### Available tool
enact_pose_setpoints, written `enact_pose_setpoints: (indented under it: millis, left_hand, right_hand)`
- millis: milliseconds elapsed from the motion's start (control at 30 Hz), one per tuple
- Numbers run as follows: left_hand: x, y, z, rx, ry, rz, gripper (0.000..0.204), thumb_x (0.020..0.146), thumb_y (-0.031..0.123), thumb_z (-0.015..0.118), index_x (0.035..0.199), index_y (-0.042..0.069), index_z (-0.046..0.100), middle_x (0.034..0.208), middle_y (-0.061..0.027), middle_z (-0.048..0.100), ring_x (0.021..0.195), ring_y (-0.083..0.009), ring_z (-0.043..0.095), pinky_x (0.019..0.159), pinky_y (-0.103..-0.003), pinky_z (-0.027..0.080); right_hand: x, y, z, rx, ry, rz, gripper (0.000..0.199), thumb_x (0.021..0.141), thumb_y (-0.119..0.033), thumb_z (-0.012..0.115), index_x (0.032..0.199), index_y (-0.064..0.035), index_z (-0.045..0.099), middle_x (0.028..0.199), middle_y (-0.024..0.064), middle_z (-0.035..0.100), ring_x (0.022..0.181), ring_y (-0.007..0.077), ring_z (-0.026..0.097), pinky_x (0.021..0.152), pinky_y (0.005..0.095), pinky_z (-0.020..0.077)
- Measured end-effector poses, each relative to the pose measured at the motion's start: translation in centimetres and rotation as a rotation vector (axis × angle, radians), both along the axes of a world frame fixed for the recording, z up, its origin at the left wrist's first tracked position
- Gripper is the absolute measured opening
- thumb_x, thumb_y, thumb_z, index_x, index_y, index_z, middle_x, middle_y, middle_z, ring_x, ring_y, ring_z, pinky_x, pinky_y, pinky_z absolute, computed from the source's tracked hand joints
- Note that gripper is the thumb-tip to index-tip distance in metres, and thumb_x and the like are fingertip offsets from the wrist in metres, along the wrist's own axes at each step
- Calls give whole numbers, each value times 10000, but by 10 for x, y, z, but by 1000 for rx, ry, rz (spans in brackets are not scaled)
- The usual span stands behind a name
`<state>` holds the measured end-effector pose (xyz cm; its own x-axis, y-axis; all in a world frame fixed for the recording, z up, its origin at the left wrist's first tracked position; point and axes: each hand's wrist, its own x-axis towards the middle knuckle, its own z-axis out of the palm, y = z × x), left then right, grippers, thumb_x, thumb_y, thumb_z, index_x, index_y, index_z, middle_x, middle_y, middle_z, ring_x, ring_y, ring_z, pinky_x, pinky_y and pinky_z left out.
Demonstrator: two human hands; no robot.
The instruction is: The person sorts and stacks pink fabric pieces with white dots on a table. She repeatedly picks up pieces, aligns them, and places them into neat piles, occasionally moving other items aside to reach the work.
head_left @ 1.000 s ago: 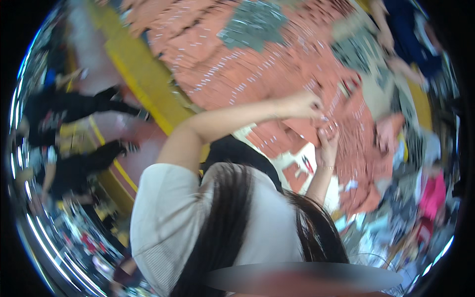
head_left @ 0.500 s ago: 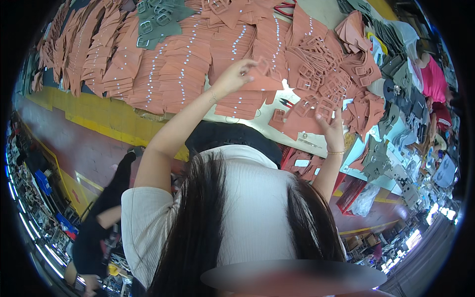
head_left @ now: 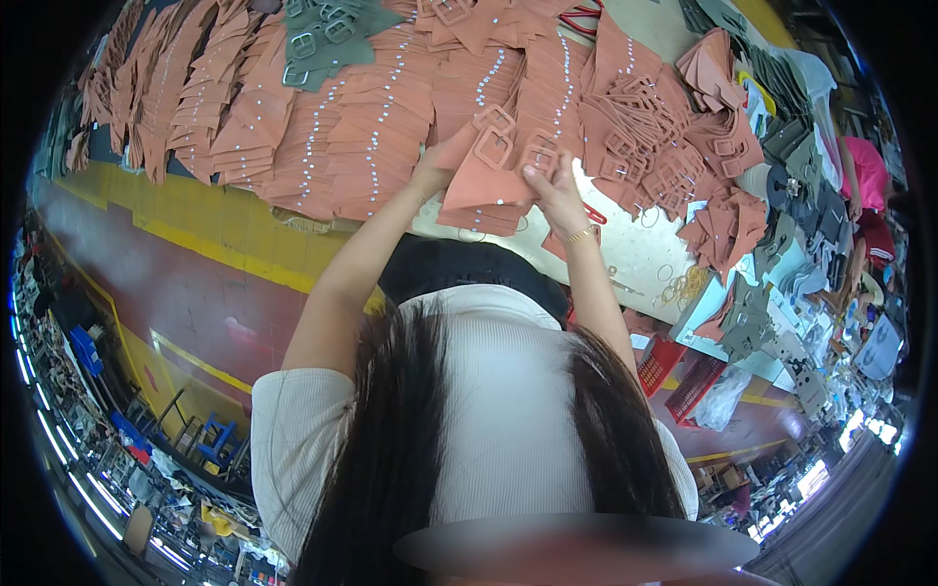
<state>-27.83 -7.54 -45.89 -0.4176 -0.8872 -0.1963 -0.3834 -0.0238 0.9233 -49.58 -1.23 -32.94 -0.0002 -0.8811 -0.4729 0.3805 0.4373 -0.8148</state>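
Head view: the step I seem to be at is handling a small, overlapping set of coral pieces [head_left: 486, 184], each with a squarish coral buckle [head_left: 495, 146] at one end, just above the near edge of the pale table [head_left: 640, 234]. My right hand [head_left: 559, 202] is clamped on the right-hand part of the set, thumb laid over the face beside a second buckle [head_left: 540, 153], fingers mostly behind. My left hand [head_left: 429, 176] meets the left edge; its fingertips are hidden by the material, so I cannot tell whether they close on it. The next move, as I judge it, calls for keeping the buckles from snagging each other and the layers lying flat. The buckle ends point away from my body; the wide ends face back toward me. The clearest long axis, on the left, runs away from me and leans a little right; the overlap hides the other's line. Marked rows of similar pieces [head_left: 376, 146] lie beyond, and a red-handled tool [head_left: 594, 214] sits just beside my right wrist.
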Motion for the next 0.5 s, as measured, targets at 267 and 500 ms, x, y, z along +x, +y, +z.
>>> enact_pose_setpoints:
  millis: [267,500]
  left_hand:
    - [9,-11,26,574,74,243,234,909,143,504,1049,-2,624,849,-96,663,691,-173,638,567,-273,511]
    - [2,-16,34,684,43,171,267,889,200,626,1049,-11,594,800,-70,632,612,-132,623,529,-246,513]
  right_hand:
    - [16,2,-75,128,378,-113,668,841,-41,620,1393,7,247,1285,162,465,1064,239,573,670,306,611]
    - [0,16,-28,199,433,-158,680,816,-50,661,1377,62,294,1350,202,416,1067,255,577,678,281,594]
